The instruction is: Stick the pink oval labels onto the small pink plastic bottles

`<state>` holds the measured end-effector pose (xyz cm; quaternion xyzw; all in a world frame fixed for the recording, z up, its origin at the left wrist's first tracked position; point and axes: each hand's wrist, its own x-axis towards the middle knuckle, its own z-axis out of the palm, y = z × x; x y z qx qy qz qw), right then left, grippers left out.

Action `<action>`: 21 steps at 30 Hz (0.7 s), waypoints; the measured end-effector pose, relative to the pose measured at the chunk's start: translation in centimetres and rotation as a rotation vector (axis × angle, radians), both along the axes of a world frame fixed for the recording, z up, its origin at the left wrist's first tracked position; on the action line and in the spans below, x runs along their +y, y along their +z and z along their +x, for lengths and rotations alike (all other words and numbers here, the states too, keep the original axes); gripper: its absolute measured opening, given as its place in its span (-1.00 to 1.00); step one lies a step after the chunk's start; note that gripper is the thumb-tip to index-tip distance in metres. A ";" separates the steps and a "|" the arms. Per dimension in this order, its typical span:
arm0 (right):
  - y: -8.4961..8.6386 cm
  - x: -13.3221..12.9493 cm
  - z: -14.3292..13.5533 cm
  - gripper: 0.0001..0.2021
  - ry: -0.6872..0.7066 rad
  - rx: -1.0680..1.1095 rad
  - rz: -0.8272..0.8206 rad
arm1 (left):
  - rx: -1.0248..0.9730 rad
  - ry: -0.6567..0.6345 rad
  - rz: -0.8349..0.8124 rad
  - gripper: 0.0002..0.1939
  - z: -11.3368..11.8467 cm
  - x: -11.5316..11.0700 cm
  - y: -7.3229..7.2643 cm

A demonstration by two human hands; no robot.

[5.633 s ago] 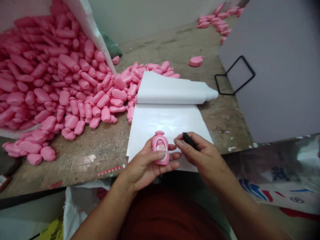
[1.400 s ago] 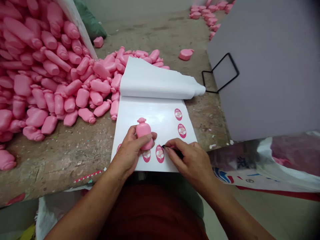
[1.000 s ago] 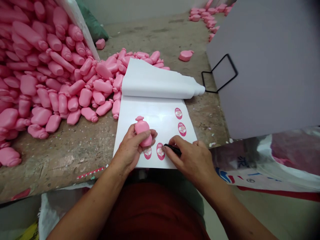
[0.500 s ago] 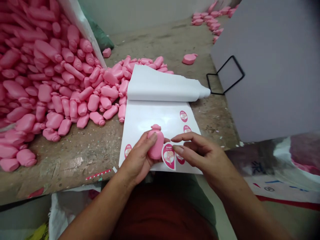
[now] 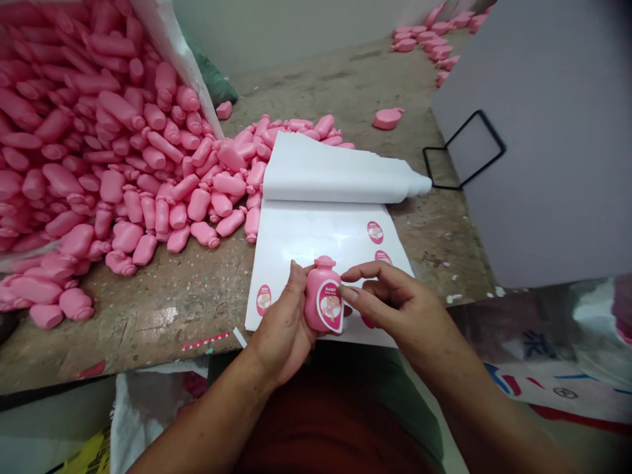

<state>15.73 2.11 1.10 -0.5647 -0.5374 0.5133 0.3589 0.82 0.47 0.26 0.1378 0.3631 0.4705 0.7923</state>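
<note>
Pink bottle [image 5: 313, 303] in the left hand [image 5: 281, 336], oval label [image 5: 330, 304] over its front.
Head view: hands are apart, the left clamped on the bottle, the right [image 5: 402, 303] seemingly pinching the label's right edge. The bottle lies between them, nearer the left palm, long axis pointing away from the person, neck outward, above the white sheets [image 5: 320, 227].

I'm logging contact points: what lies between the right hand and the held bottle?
The head view shows a white-bordered label between the right hand and the pink bottle.
</note>
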 end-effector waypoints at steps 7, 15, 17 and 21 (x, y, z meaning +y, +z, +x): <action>0.1 0.1 -0.1 -0.75 0.003 0.015 -0.009 | 0.030 -0.001 0.028 -0.42 0.1 -0.1 0.0; -0.2 0.0 -0.2 -0.76 -0.009 0.031 -0.007 | 0.048 0.007 0.023 -0.47 0.1 -0.1 0.2; -0.2 0.0 -0.1 -0.75 -0.012 0.031 -0.012 | 0.050 0.011 0.025 -0.49 0.1 -0.1 0.3; -0.1 0.0 -0.1 -0.75 -0.012 0.028 -0.016 | 0.042 0.008 0.035 -0.50 0.1 -0.1 0.1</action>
